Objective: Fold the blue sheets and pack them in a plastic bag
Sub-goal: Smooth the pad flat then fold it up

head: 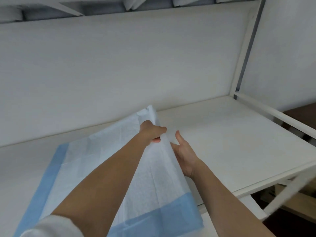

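One blue sheet (95, 161) in view, pale on its upper face with a darker blue border showing at 7 and 6 o'clock; it lies spread over the white counter (230, 142) from the lower left toward centre.

Left hand (151, 133): fingers curled round the sheet's far right corner, lifting that edge off the counter just above centre. The corner tip stands up at 12 o'clock of the hand.

Right hand (185, 154): fingers straight and apart, palm against the raised right edge at 3 o'clock of the left hand, touching but not gripping it.

Progress, as judged: early. The first fold seems only to be starting, the right edge raised and the rest of the sheet flat. No crease is finished.

Remaining: complete this fold, further folds, then packing. No plastic bag is visible, nor any folded sheet on the counter.

Other items: white back panel (119, 65) behind the counter; a shelf (51, 14) at 12 o'clock holding pale bundles, too blurred to identify; a white frame post (239, 65) at 2 o'clock.
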A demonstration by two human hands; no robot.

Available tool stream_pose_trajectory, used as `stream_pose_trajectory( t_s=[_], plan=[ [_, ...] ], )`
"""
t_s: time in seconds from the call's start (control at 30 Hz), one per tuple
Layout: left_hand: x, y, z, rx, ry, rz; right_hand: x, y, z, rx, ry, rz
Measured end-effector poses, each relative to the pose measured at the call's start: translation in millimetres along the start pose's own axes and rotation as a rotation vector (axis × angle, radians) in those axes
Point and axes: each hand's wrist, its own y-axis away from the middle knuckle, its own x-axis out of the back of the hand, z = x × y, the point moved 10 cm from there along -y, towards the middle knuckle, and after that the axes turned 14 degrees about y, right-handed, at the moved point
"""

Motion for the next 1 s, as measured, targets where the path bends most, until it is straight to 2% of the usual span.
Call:
stream_pose_trajectory(
  t_s=[0.3,0.47,0.6,0.77,0.9,1.0],
  plan=[
    [-28.0,-22.3,-12.4,0.003,-0.047,0.028,20.8,25.0,16.2,-0.054,0.071,-0.081],
    [-30.2,-31.4,-19.7,0.008,-0.012,0.080,33.8,27.8,24.5,-0.101,0.192,-0.078],
    [-42.1,-33.5,-35.1,0.068,0.017,0.007,41.8,24.0,31.3,-0.134,0.243,-0.062],
    [-39.4,-36.6,-42.7,0.081,0.163,-0.047,58.1,21.2,36.6,-0.183,0.344,0.055],
    [-11.9,-37.0,-47.4,0.042,0.113,-0.009,64.8,21.3,31.9,-0.222,0.500,0.145],
    [16.4,-37.7,-56.6,0.057,0.088,0.024,76.2,16.3,25.7,-0.268,0.675,0.276]
  ],
)
